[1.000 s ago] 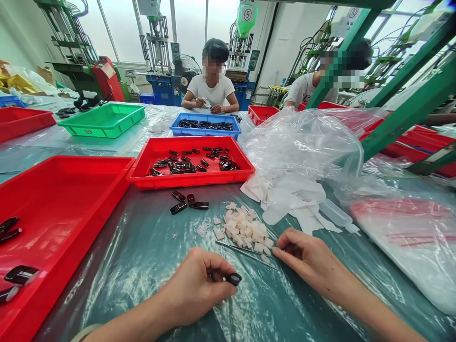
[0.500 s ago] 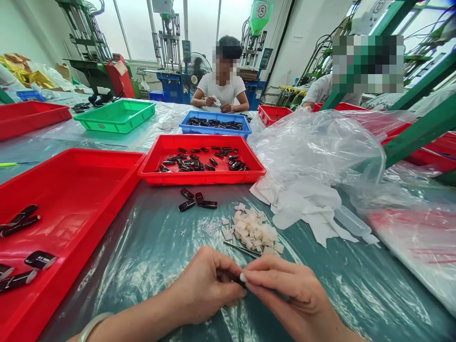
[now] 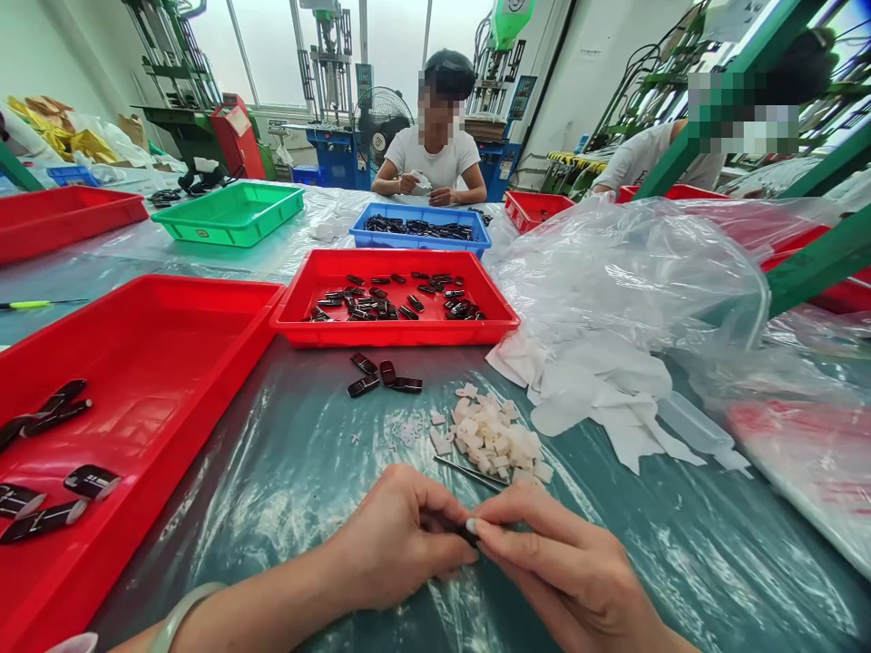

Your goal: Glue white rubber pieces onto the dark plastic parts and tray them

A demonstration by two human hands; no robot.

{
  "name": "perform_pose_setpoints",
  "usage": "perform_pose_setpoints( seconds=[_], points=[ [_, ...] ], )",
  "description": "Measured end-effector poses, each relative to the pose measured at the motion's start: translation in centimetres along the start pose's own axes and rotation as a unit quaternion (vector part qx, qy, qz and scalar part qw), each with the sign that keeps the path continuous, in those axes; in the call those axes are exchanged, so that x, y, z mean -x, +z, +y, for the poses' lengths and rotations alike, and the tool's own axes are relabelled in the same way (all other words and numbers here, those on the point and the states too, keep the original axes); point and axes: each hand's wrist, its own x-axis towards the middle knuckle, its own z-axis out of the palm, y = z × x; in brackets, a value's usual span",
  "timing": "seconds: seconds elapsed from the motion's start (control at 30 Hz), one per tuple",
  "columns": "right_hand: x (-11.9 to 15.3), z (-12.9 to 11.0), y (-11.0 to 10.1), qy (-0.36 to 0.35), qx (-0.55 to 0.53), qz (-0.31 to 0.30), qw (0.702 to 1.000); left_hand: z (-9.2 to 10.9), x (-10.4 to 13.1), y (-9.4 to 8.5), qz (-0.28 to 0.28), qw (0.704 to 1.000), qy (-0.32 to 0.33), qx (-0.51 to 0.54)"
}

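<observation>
My left hand (image 3: 401, 544) is closed around a small black plastic part (image 3: 466, 535), mostly hidden by the fingers. At that part's end, the thumb and fingertips of my right hand (image 3: 564, 553) are pinched together; a small whitish spot shows there, and I cannot tell whether it is a piece or a fingernail. Just beyond my hands lies a heap of small translucent whitish pieces (image 3: 496, 435), with thin metal tweezers (image 3: 469, 472) at its near edge. Several glossy black parts (image 3: 386, 374) lie loose on the plastic-covered table (image 3: 272, 472).
Ahead stands a red tray (image 3: 395, 336) of black parts, with a blue tray (image 3: 422, 240) behind. Another red tray (image 3: 156, 381) is at left, a green tray (image 3: 228, 213) farther back. Clear plastic bags (image 3: 626, 263) and white sheets cover the right. Two people sit across.
The view has shifted slightly, so the trays and table appear a little displaced. Both hands stay together at the black part. The person at far right has leaned to the right.
</observation>
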Motion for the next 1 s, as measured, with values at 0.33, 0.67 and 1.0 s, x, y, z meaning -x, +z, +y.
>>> perform_pose_setpoints(
  seconds=[0.33,0.67,1.0],
  points=[
    [0.3,0.0,0.2,0.011,-0.006,-0.030,0.999,0.1,-0.2,0.1,-0.010,1.000,0.020,-0.002],
    [-5.3,1.7,-0.9,0.058,0.138,-0.109,0.983,-0.3,0.0,0.3,0.019,1.000,0.013,-0.017],
    [-10.5,3.6,2.3,0.136,0.298,-0.257,0.909,-0.9,-0.5,0.2,0.024,1.000,-0.008,0.005]
  ],
)
